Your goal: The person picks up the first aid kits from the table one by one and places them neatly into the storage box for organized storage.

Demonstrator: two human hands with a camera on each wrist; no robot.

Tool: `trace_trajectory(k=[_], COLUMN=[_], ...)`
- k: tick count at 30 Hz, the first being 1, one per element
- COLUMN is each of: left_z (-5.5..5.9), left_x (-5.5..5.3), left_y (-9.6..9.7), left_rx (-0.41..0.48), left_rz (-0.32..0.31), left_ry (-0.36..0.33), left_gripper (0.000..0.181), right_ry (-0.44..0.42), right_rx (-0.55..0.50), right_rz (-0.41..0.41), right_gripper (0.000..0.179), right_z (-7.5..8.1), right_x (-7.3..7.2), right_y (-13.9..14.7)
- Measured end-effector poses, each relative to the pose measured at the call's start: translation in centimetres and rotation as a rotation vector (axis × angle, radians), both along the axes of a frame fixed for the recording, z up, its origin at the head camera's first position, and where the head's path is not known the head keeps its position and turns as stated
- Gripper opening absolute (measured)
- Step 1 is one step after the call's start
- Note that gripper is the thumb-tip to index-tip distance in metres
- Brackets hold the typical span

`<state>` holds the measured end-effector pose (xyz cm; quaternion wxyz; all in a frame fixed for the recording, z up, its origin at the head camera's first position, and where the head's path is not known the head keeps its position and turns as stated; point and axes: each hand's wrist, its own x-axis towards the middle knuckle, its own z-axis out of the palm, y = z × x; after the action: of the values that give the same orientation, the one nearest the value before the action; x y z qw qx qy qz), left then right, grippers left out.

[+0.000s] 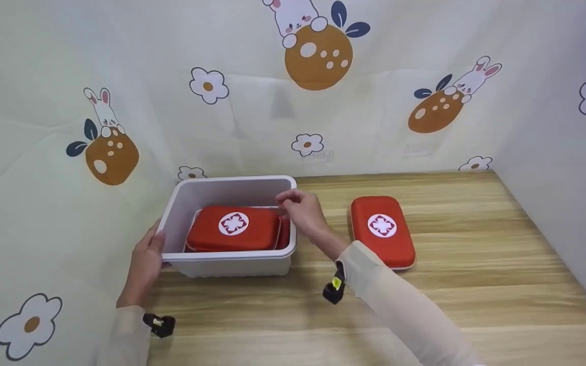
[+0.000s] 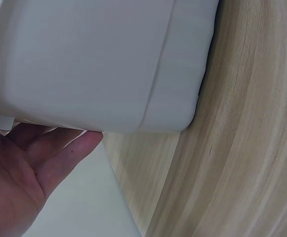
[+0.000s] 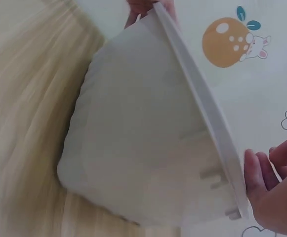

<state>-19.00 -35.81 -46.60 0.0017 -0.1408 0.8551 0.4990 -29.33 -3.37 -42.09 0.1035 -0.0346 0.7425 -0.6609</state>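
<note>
A white plastic bin (image 1: 232, 267) stands on the wooden table, tilted across the right wrist view. Inside it lies a red first-aid case (image 1: 211, 229) with a white round emblem; another red piece (image 1: 284, 234) shows partly at its right. My left hand (image 1: 146, 256) grips the bin's left rim, the thumb above and the fingers (image 2: 71, 153) against the outer wall beneath. Over the bin's right rim is my right hand (image 1: 300, 211), its fingers loosely bent above the case's right end. Nothing shows in its grasp. The right wrist view has these fingers (image 3: 254, 173) beside the rim.
A second red first-aid case (image 1: 382, 244) lies flat on the table (image 1: 476, 254), right of the bin and beside my right forearm. Behind and at both sides hangs a pale curtain (image 1: 374, 112) printed with rabbits, oranges and flowers.
</note>
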Motion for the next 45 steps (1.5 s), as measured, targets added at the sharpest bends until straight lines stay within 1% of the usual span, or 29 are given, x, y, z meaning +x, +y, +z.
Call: trace_trajectory(k=[2, 5, 7, 9, 10, 13, 17, 23, 29, 35, 40, 43, 45], left_z=[0.0, -0.2, -0.3, -0.4, -0.4, -0.4, -0.3, -0.2, -0.1, -0.3, -0.4, -0.4, -0.4], left_x=[0.0, 0.0, 0.0, -0.1, -0.1, -0.1, -0.1, -0.2, -0.2, -0.1, -0.1, -0.1, -0.1], left_y=[-0.1, -0.2, -0.2, -0.2, -0.2, -0.2, -0.3, -0.2, -0.2, -0.2, -0.1, -0.2, -0.2], left_rx=[-0.001, -0.013, -0.036, -0.040, -0.042, -0.027, -0.018, -0.014, -0.012, -0.016, -0.024, -0.018, -0.014], left_rz=[-0.006, -0.002, 0.002, 0.005, 0.004, -0.005, -0.014, -0.018, -0.018, -0.011, -0.002, -0.001, -0.004], left_ry=[0.004, 0.016, 0.027, 0.028, 0.029, 0.016, 0.018, 0.017, -0.007, -0.009, -0.007, -0.002, -0.001], left_gripper=[0.058, 0.057, 0.056, 0.056, 0.056, 0.057, 0.057, 0.058, 0.060, 0.059, 0.060, 0.060, 0.061], right_ry=[0.075, 0.193, 0.264, 0.338, 0.365, 0.412, 0.403, 0.441, 0.463, 0.527, 0.572, 0.560, 0.529], right_rx=[0.094, 0.197, 0.221, 0.244, 0.258, 0.309, 0.385, 0.512, 0.564, 0.650, 0.711, 0.731, 0.737], right_rz=[-0.005, -0.005, -0.018, -0.039, -0.051, -0.086, -0.124, -0.188, -0.211, -0.245, -0.298, -0.333, -0.347], right_gripper=[0.023, 0.022, 0.021, 0.021, 0.021, 0.023, 0.026, 0.026, 0.025, 0.026, 0.028, 0.030, 0.032], right_z=[-0.3, -0.7, -1.1, -1.5, -1.7, -2.3, -3.1, -4.5, -5.7, -6.4, -7.2, -7.8, -8.2], right_x=[0.2, 0.3, 0.4, 0.5, 0.6, 0.7, 0.8, 1.2, 1.7, 2.3, 2.7, 2.8, 3.0], right_y=[0.7, 1.7, 2.4, 3.3, 3.8, 5.2, 7.0, 9.3, 11.0, 12.4, 14.0, 15.2, 16.0])
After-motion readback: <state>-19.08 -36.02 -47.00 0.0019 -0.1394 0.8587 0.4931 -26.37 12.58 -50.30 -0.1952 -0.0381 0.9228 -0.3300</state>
